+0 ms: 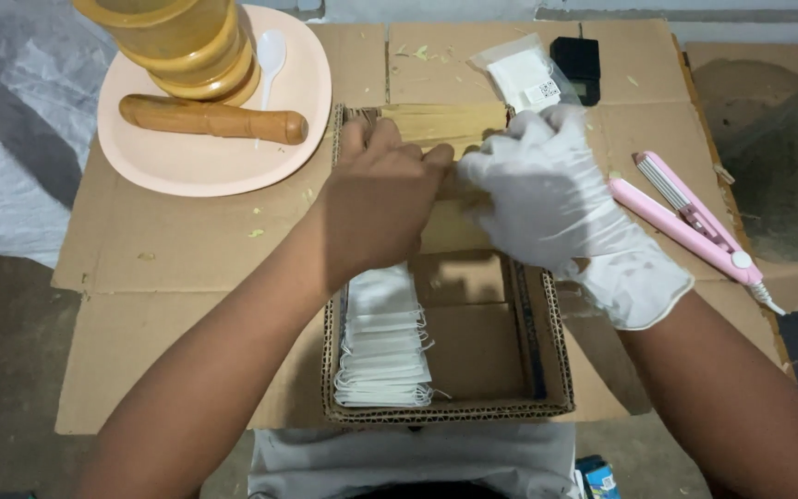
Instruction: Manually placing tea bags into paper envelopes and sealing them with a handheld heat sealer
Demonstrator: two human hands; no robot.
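White glove [556,199], pink sealer [685,222], peach plate [214,157], brown cardboard box [547,370].

The hands [473,199] cover whatever they grip above the cardboard box [538,370]. The yellow mortar [182,46] is cut off by the top edge. The label on the clear packet [524,74] is too small to make out.

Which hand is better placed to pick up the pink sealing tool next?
Probably the right hand, gloved: the pink sealing tool lies just beside it on the cardboard. The bare left hand would have to cross over.
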